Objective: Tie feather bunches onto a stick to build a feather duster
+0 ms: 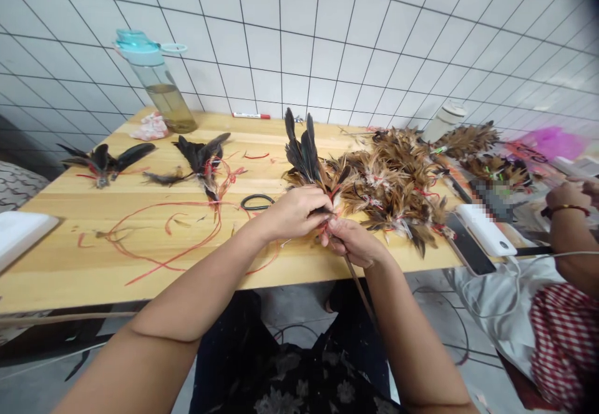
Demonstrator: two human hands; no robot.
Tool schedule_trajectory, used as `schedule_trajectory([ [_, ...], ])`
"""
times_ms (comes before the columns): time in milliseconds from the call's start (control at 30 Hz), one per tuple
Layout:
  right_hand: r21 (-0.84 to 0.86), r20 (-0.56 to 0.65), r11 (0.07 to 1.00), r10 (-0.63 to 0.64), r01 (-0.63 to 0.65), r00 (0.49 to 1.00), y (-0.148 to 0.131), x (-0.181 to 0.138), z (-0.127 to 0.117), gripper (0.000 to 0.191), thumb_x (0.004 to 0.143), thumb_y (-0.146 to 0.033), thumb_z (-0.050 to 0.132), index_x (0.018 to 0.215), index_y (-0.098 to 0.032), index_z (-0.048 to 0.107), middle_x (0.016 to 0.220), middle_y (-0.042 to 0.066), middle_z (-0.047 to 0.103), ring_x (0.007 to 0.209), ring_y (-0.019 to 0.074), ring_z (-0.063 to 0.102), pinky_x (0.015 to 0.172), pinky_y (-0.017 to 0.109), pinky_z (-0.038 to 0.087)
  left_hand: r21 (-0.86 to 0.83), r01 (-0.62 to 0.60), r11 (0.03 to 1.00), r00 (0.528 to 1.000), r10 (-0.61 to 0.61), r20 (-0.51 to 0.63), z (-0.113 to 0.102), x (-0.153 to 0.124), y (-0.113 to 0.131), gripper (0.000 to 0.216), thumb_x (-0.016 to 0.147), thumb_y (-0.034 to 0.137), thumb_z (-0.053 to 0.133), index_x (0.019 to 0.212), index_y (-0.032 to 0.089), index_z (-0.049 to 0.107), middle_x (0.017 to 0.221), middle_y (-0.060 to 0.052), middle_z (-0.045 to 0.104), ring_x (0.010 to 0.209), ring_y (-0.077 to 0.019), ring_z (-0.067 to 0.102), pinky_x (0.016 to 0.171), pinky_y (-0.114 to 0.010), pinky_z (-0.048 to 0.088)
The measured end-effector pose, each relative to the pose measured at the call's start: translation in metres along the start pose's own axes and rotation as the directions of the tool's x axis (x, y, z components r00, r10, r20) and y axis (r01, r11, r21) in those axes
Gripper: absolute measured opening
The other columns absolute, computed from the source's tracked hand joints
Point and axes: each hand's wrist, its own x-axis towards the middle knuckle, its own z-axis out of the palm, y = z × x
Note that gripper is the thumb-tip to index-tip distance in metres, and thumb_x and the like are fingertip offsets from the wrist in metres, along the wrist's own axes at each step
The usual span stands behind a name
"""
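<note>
My left hand (302,211) is closed around the base of a bunch of dark feathers (304,152), whose long black tips point up and away from me. Just beside it, my right hand (353,239) pinches the upper end of a thin brown stick (358,283) that slants down over the table edge toward my lap. Something red and thread-like shows between the fingers of both hands, but the fingers cover most of the joint. Brown feather bunches (397,177) tied with red and white strands lie right beyond my right hand. A black loop (257,202) rests left of my left hand.
Two black feather bunches (201,158) and loose red string (163,258) lie on the left. Behind them stands a water bottle (168,98). At right are a phone (470,245), a white power bank (486,230) and a co-worker's hand (568,195). A tiled wall (299,39) closes the back.
</note>
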Motion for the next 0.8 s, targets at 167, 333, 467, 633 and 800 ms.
schedule_trajectory([
  [167,0.119,-0.133,0.993,-0.005,0.021,0.991,0.002,-0.002,0.005,0.041,0.068,-0.046,0.075,0.066,-0.017,0.047,0.053,-0.008,0.043,0.041,0.0016,0.021,0.040,0.018,0.011,0.025,0.055,0.998,0.998,-0.054,-0.031,0.012,-0.001,-0.001,0.010,0.087,0.019,0.054,0.085,0.015,0.063,0.081,-0.006,0.067,0.078,-0.0168,0.060,0.074,-0.029,0.045],
  [333,0.183,-0.144,0.982,-0.026,0.053,0.989,-0.004,-0.007,0.007,0.034,0.070,-0.039,0.073,0.069,-0.016,0.048,0.051,-0.009,0.037,0.039,0.0007,0.019,0.040,0.018,0.009,-0.102,0.081,0.991,0.973,-0.101,-0.207,0.007,0.001,-0.002,0.023,0.083,0.017,0.057,0.106,0.016,0.062,0.105,-0.008,0.066,0.100,-0.0180,0.059,0.089,-0.032,0.046],
  [467,0.203,-0.189,0.972,-0.082,0.121,0.979,-0.015,-0.017,0.005,0.031,0.070,-0.037,0.073,0.072,-0.015,0.052,0.052,-0.009,0.038,0.040,0.0006,0.017,0.040,0.018,0.008,-0.251,0.282,0.926,0.805,-0.370,-0.463,0.004,0.000,-0.015,0.029,0.081,0.019,0.057,0.109,0.015,0.060,0.107,-0.008,0.062,0.090,-0.0156,0.058,0.079,-0.029,0.049],
  [633,0.141,-0.266,0.959,-0.202,0.245,0.943,-0.026,-0.028,0.005,0.036,0.068,-0.043,0.075,0.072,-0.016,0.052,0.052,-0.008,0.037,0.040,0.0017,0.018,0.039,0.020,0.010,-0.609,0.284,0.740,0.884,-0.448,-0.131,0.018,-0.002,-0.019,0.034,0.084,0.032,0.058,0.113,0.014,0.057,0.104,-0.009,0.065,0.093,-0.0182,0.063,0.084,-0.031,0.051],
  [800,0.083,-0.355,0.939,-0.285,0.334,0.890,-0.028,-0.035,0.011,0.043,0.067,-0.047,0.077,0.065,-0.018,0.045,0.051,-0.007,0.037,0.041,0.0021,0.021,0.040,0.020,0.013,-0.688,0.203,0.697,0.967,-0.254,0.028,0.041,-0.002,-0.002,0.046,0.086,0.038,0.060,0.126,0.017,0.050,0.120,-0.012,0.061,0.119,-0.0226,0.054,0.107,-0.039,0.040],
])
